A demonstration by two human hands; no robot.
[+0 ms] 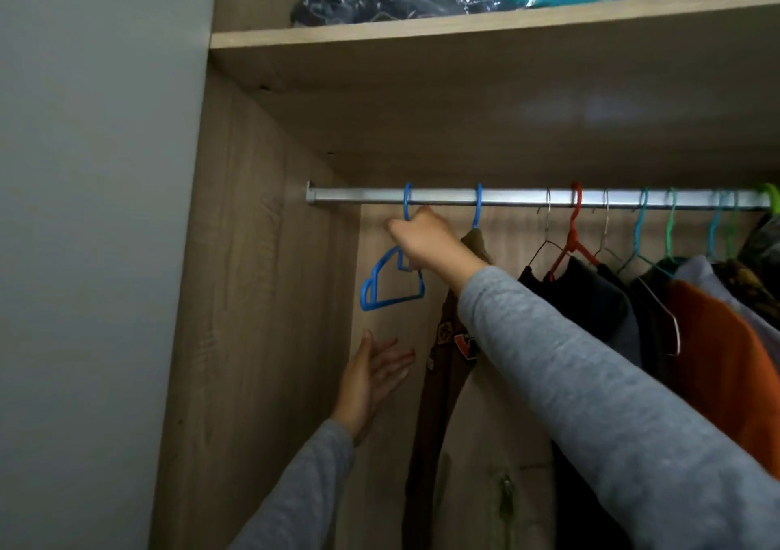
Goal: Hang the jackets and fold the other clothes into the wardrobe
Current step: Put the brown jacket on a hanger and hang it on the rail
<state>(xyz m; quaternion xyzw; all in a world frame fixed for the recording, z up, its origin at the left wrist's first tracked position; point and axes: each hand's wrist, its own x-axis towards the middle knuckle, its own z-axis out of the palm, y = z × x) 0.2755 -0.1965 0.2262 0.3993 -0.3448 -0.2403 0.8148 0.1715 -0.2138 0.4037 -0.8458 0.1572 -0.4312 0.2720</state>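
Grey sleeves (591, 380) are being extended; an empty blue plastic hanger (380, 292), likely light and stiff, is being gripped at its neck by the right hand (422, 241), the left hand (371, 380) being held spread and empty below.

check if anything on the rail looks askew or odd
The empty blue hanger at the left end of the rail hangs tilted, its lower bar slanting, while the right hand holds its neck. Nothing else stands out.
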